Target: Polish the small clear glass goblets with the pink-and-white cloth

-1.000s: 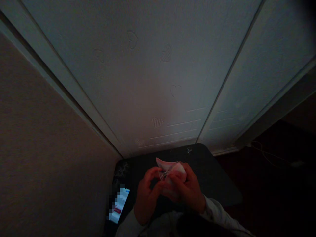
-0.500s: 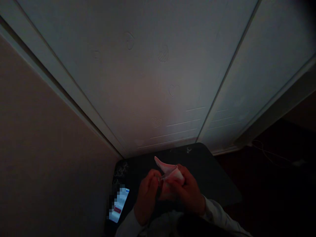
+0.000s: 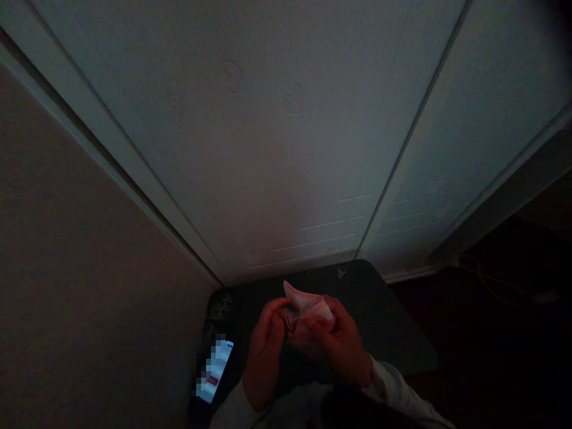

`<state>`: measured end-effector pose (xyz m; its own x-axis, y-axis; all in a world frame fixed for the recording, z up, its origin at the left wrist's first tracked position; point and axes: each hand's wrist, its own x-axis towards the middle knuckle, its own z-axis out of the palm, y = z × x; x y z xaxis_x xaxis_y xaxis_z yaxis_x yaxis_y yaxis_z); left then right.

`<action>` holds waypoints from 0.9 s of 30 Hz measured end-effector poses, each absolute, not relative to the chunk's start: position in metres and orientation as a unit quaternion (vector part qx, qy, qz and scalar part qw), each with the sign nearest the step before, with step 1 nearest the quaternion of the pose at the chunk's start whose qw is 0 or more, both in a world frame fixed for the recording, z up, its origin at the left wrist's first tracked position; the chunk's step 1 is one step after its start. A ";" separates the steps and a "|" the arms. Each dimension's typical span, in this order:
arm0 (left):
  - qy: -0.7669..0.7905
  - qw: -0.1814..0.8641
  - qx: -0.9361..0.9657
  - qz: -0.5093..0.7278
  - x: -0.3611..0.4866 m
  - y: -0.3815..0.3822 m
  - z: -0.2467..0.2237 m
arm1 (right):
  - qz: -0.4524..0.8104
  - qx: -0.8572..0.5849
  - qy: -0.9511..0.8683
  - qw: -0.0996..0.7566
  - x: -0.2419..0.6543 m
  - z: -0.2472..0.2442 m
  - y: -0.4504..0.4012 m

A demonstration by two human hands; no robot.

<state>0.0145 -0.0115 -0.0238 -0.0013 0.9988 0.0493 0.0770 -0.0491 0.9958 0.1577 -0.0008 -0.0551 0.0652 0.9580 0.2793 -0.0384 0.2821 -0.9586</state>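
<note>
A pink cloth (image 3: pixel 313 310) is bunched between my hands above a dark table, one pointed corner sticking up to the left. My right hand (image 3: pixel 342 339) is closed on its right side, thumb across the front. At the cloth's left edge is a small shiny clear item (image 3: pixel 290 322), too dim to identify. My left hand (image 3: pixel 268 342) is beside that item with its fingers curled; its fingertips touch or nearly touch it, and I cannot tell whether they grip it.
The dark table (image 3: pixel 379 310) stands against a pale panel with embossed hearts. A lit phone (image 3: pixel 217 372) lies at its left edge, near crumpled clear plastic (image 3: pixel 221 307). Another small clear piece (image 3: pixel 342 272) is at the back. A white cable (image 3: pixel 482 277) lies at right.
My left hand's fingers have loosened and shifted slightly up and left, showing more of the shiny item. The cloth's raised corner has moved a little right. My right hand has barely moved.
</note>
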 end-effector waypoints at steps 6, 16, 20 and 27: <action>0.492 0.486 0.537 0.483 0.009 -0.013 -0.039 | 0.435 -0.446 -0.513 0.590 0.159 -0.059 0.000; 0.511 0.481 0.558 0.443 0.007 -0.010 -0.029 | 0.336 -0.446 -0.588 0.585 0.159 -0.050 -0.001; 0.519 0.463 0.569 0.439 0.008 -0.011 -0.022 | 0.306 -0.428 -0.627 0.574 0.158 -0.044 -0.002; 0.532 0.457 0.583 0.409 0.007 -0.008 -0.016 | 0.222 -0.370 -0.689 0.582 0.157 -0.036 -0.001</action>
<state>0.0069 -0.0078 -0.0158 0.0986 0.9951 -0.0091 0.2468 -0.0156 0.9689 0.1568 -0.0006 -0.0361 -0.0498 0.7689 0.6375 0.2513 0.6274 -0.7370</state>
